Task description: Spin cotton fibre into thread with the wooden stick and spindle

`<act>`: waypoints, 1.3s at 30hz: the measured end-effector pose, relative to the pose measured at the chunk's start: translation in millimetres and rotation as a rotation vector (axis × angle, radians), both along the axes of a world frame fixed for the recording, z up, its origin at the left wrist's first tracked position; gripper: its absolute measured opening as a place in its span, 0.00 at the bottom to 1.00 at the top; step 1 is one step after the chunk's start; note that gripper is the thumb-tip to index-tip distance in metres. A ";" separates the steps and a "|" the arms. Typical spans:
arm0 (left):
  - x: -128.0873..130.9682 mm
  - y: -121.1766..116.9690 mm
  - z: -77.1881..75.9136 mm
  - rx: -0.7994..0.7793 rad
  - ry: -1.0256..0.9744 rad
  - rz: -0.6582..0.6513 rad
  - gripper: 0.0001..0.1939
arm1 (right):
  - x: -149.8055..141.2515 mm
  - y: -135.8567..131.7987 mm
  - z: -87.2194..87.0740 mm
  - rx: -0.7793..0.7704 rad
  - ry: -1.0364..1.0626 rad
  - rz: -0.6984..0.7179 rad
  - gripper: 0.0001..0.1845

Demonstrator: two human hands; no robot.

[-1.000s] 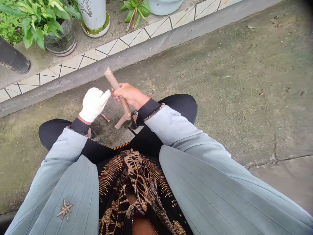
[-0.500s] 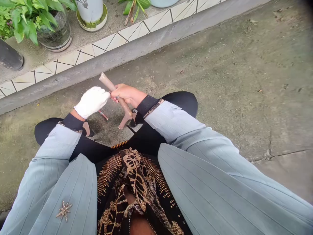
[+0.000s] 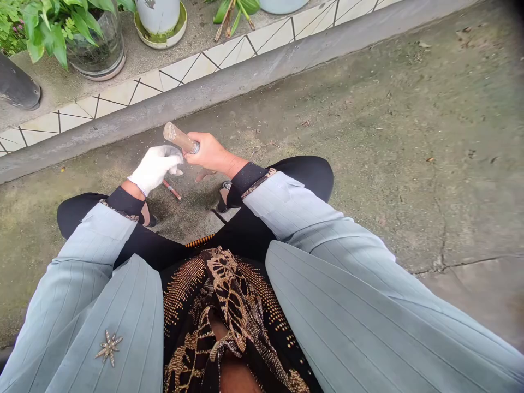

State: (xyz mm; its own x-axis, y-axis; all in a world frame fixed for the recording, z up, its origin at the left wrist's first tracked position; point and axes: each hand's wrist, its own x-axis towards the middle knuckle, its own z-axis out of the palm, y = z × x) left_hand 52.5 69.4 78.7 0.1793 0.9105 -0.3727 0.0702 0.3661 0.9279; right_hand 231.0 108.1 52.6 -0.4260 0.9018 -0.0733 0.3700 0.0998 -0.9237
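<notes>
My bare right hand [image 3: 208,153] is wrapped round a brown forked stick [image 3: 178,137]; its cut upper end points up and to the left, and one lower end shows under the hand. My left hand [image 3: 155,166] wears a white glove. Its fingers are bunched together at the stick, right beside my right thumb. Whether they pinch anything is hidden. A small reddish pencil-like thing [image 3: 172,190] lies on the concrete between my knees.
I squat on a mossy, cracked concrete floor [image 3: 388,136]. A grey kerb [image 3: 254,76] and a tiled ledge run across the top. On the ledge stand a glass pot with a leafy plant [image 3: 92,46], a white pot [image 3: 159,16] and a dark object [image 3: 16,87].
My right hand has tipped the stick flatter, swinging its forked lower end up towards the hand. The gloved hand has dropped slightly and stays at the stick.
</notes>
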 end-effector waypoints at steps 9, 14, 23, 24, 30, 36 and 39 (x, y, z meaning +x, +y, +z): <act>-2.4 -3.2 -7.1 -0.200 -0.279 0.053 0.05 | -1.9 -5.8 2.4 0.053 0.053 -0.022 0.14; 0.4 -3.6 -7.0 -0.177 -0.217 0.042 0.11 | -7.0 -7.7 -7.0 0.147 0.056 -0.103 0.13; -15.7 8.6 8.6 0.206 0.205 -0.143 0.07 | -4.2 -7.9 9.6 -0.467 0.368 -0.109 0.14; -19.0 9.9 11.5 0.268 0.282 -0.205 0.06 | -3.4 -7.9 9.6 -0.541 0.409 -0.098 0.15; -26.3 12.6 20.1 0.509 0.577 -0.424 0.09 | -0.1 -9.9 5.5 -0.802 0.532 0.025 0.16; -28.3 12.9 17.5 0.592 0.621 -0.442 0.12 | -2.4 -12.5 9.7 -0.908 0.642 -0.017 0.14; -30.2 12.5 18.9 0.606 0.632 -0.464 0.13 | -1.6 -11.5 11.6 -0.943 0.643 -0.016 0.12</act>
State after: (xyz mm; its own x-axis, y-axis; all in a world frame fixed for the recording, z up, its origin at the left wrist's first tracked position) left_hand 22.3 81.9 97.6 0.4951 0.8686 -0.0175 0.6334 -0.3471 0.6916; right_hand 229.4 96.7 64.1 -0.6188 0.6087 -0.4965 -0.2037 -0.7348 -0.6470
